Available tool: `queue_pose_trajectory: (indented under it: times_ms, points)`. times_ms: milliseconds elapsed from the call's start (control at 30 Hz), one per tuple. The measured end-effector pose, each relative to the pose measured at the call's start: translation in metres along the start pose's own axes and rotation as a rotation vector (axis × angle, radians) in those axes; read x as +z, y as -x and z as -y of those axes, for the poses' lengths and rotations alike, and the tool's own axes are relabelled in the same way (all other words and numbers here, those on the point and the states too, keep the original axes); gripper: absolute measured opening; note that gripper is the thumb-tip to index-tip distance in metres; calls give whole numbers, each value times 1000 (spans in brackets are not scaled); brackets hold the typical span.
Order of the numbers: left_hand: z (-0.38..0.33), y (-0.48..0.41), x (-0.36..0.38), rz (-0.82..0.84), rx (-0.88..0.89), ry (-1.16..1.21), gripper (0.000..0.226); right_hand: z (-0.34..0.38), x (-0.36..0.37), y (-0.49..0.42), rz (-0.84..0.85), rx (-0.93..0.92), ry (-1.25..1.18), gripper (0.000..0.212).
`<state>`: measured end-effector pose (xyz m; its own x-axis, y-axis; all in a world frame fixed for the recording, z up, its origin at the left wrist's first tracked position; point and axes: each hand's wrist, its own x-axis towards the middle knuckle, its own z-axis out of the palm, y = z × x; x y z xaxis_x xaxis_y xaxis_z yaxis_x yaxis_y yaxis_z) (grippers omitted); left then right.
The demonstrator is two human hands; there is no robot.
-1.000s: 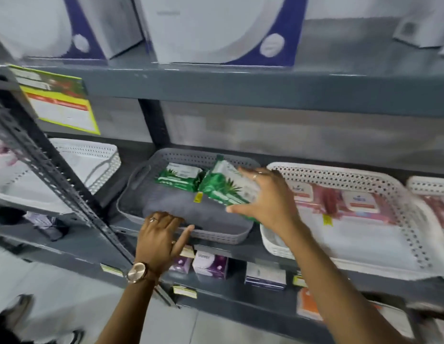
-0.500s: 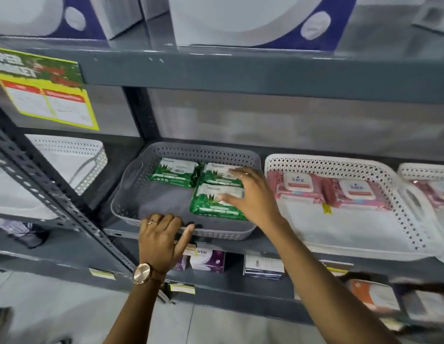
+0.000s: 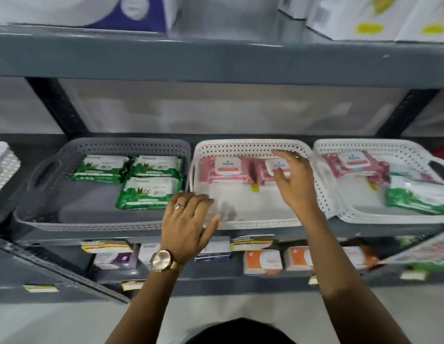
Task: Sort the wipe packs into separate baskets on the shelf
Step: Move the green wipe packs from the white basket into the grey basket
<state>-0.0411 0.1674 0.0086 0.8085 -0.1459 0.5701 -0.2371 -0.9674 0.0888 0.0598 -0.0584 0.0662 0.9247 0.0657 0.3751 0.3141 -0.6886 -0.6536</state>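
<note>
A person's left hand (image 3: 188, 224) hovered with fingers spread and empty at the front rim between the grey basket (image 3: 67, 219) and the middle white basket (image 3: 253, 223) on the shelf (image 3: 216, 234), while the right hand (image 3: 296, 180), also loose and holding nothing, reached over the middle basket. 3 green wipe packs (image 3: 147, 192) lay in the grey basket and 2 pink wipe packs (image 3: 226, 171) in the middle one. The right white basket (image 3: 364, 217) held pink packs and what appeared to be 1 green pack (image 3: 417, 199), blurred at the edge.
</note>
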Motion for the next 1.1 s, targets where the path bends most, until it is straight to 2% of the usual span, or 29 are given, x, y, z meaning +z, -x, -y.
queue_pose_trajectory:
  times_ms: [133, 233, 367, 467, 567, 667, 767, 933, 1100]
  points:
    - [-57, -20, 18, 68, 44, 27, 39, -61, -60, -9, -59, 163, 145, 56]
    - [-94, -31, 32, 115, 43, 3, 47, -112, -102, -17, -30, 335, 318, 66]
    - [-126, -39, 48, 156, 0, -53, 54, -175, -142, -29, 145, 562, 619, 79]
    - [-133, -44, 55, 103, -79, -77, 62, -214, -161, -30, 293, 668, 764, 89]
    - [-132, -41, 62, 2, -82, -68, 65, -238, -169, -27, 340, 660, 873, 82]
    - [-133, -40, 66, -54, -73, -79, 65, -244, -173, -27, 243, 590, 912, 69]
    - [-131, -39, 70, -87, -52, -105, 61, -235, -176, -25, 160, 520, 908, 76]
    - [-129, -36, 67, -49, -28, -113, 58, -201, -171, -23, 23, 405, 806, 82]
    - [-120, -31, 56, 23, 47, -25, 58, -138, -143, -16, -93, 195, 621, 84]
